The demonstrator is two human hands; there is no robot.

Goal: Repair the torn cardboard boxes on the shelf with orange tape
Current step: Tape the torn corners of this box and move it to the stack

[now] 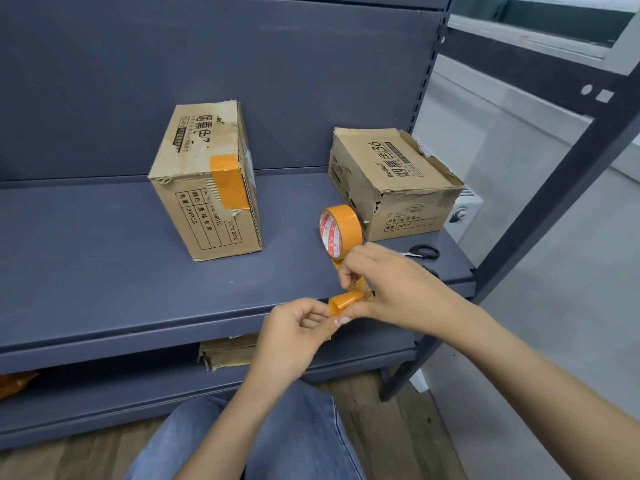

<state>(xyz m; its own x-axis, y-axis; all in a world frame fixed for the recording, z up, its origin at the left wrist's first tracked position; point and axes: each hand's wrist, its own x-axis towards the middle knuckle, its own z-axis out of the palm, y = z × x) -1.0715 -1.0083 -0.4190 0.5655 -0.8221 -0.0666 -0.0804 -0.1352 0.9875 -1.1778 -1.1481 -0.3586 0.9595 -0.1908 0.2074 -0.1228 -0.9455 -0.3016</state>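
Two cardboard boxes stand on the dark blue shelf [104,237]. The left box [204,181] carries a patch of orange tape [227,181] over its front corner. The right box [391,181] has torn, ragged edges and no tape on it. An orange tape roll [339,230] stands on edge between the boxes. A strip runs from the roll down to a curled orange tape end [343,303]. My right hand [391,285] pinches that strip just below the roll. My left hand [298,327] pinches the curled end from the left.
Black-handled scissors [424,251] lie on the shelf just behind my right hand. Flattened cardboard [228,351] sits on the lower shelf, with something orange [14,382] at far left. A shelf upright [554,188] slants down the right side. My jeans-clad legs fill the bottom.
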